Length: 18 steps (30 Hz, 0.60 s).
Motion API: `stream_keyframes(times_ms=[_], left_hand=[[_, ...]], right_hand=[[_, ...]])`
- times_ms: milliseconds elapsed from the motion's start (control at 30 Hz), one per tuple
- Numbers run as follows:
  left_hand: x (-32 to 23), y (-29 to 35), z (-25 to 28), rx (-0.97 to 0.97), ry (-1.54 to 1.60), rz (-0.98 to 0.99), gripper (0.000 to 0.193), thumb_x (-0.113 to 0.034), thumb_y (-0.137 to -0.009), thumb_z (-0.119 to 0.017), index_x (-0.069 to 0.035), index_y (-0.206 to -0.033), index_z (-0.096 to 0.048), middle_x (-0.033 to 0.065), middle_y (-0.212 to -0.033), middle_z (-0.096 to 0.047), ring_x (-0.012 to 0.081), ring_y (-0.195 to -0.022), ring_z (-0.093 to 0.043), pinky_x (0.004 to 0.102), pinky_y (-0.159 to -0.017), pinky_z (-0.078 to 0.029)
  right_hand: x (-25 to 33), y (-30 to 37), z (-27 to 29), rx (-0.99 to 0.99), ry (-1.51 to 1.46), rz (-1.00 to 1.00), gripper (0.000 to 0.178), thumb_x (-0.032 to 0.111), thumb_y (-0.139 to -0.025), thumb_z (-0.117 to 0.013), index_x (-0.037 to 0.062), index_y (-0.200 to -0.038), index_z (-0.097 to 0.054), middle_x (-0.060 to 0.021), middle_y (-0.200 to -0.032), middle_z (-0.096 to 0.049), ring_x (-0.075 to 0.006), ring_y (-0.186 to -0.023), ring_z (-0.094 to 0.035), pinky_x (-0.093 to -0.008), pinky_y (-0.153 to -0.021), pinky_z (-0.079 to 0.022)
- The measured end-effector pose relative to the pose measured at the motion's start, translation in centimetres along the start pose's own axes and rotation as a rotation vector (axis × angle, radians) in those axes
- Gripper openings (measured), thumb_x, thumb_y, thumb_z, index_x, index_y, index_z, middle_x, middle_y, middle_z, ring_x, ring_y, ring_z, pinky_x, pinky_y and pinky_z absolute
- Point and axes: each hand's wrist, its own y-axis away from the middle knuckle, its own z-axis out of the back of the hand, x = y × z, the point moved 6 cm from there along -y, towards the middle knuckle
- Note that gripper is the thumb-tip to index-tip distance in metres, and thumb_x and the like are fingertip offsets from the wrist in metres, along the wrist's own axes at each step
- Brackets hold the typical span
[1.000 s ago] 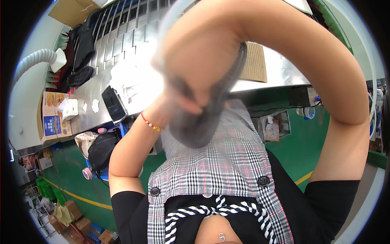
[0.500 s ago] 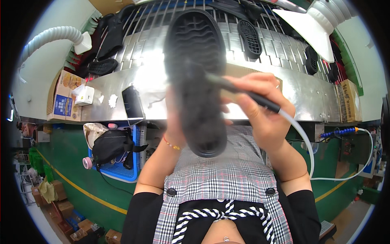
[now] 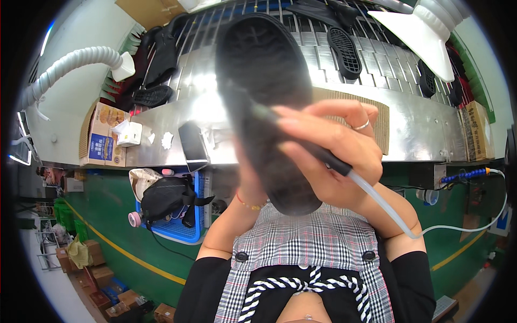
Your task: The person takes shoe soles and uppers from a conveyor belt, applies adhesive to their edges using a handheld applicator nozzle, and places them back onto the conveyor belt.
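Observation:
A black rubber shoe sole is held up over the metal bench edge, its wavy-ribbed face toward me and its lower end tilted right. My left hand is closed on it from the left; most of those fingers are hidden behind the sole. Pinched in my right hand is a black pen-like brush fed by a clear hose. Its pale tip lies over the middle of the sole, blurred, so contact cannot be made out.
Slatted conveyor carries another black sole and black boots. Corrugated cardboard lies behind my right hand. A phone, tissue pack and carton sit left. White extraction hoods hang above; a blue basket stands below.
The sole has tilted, its lower end swinging right. My right hand and the brush tip have shifted slightly left across it. The whole view has moved a little, so surroundings appear further right.

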Motion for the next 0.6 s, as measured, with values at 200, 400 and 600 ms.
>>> stream_keyframes(times_ms=[200,400,600], left_hand=[[-1.0,0.0,-1.8,0.170,0.061,-0.096,0.083,-0.074,-0.100,-0.016,-0.014,-0.157,-0.031,0.0139,-0.159,-0.035,0.0267,-0.146,-0.036,0.0423,-0.120,-0.032],[-1.6,0.4,-2.6,0.170,-0.012,-0.117,0.084,-0.072,-0.101,-0.012,-0.014,-0.158,-0.029,0.0139,-0.158,-0.036,0.0268,-0.143,-0.041,0.0415,-0.117,-0.037],[-0.8,0.1,-1.0,0.006,0.097,-0.040,0.086,-0.077,-0.097,-0.016,-0.015,-0.150,-0.042,0.0124,-0.145,-0.052,0.0248,-0.128,-0.056,0.0394,-0.108,-0.047]], right_hand=[[0.5,-1.0,0.4,-0.065,0.072,0.069,0.037,0.005,-0.075,-0.083,0.0078,-0.111,-0.073,-0.0057,-0.112,-0.076,-0.0174,-0.094,-0.067,-0.0275,-0.084,-0.038],[0.2,-1.2,0.2,-0.031,0.030,0.081,0.036,0.002,-0.077,-0.080,0.0051,-0.112,-0.072,-0.0096,-0.112,-0.076,-0.0195,-0.096,-0.067,-0.0281,-0.085,-0.044],[0.1,-0.8,0.2,-0.101,0.003,0.054,0.030,0.009,-0.072,-0.082,0.0069,-0.101,-0.075,-0.0077,-0.101,-0.078,-0.0192,-0.089,-0.067,-0.0290,-0.083,-0.041]])
